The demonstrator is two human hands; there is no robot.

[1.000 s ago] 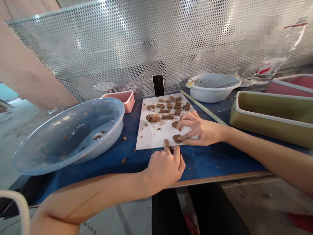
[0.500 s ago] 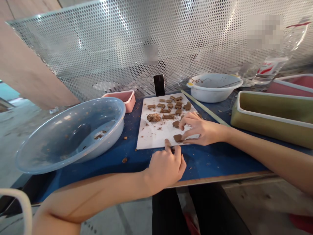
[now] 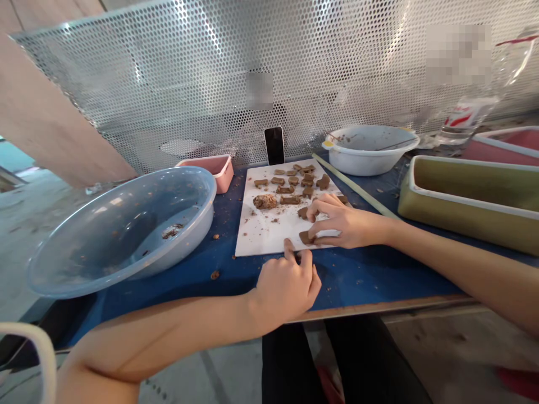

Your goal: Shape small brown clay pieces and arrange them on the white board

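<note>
A white board (image 3: 265,235) lies on the blue table (image 3: 177,275) and carries several small brown clay shapes (image 3: 290,184) and a rough brown lump (image 3: 265,201). My right hand (image 3: 343,221) rests on the board's near right corner, its fingertips pinched on one brown clay piece (image 3: 305,237). My left hand (image 3: 286,286) sits curled at the board's front edge, one fingertip pressing down on that edge. Nothing shows inside the left hand.
A large clear blue bowl (image 3: 122,230) stands at the left, a small pink box (image 3: 208,167) behind it. A phone (image 3: 274,146) leans on the perforated metal screen. A white basin (image 3: 368,148), a pale stick (image 3: 351,185) and a green tray (image 3: 471,196) are at the right.
My right hand's fingers have closed a little tighter on the clay piece. The left hand has hardly moved.
</note>
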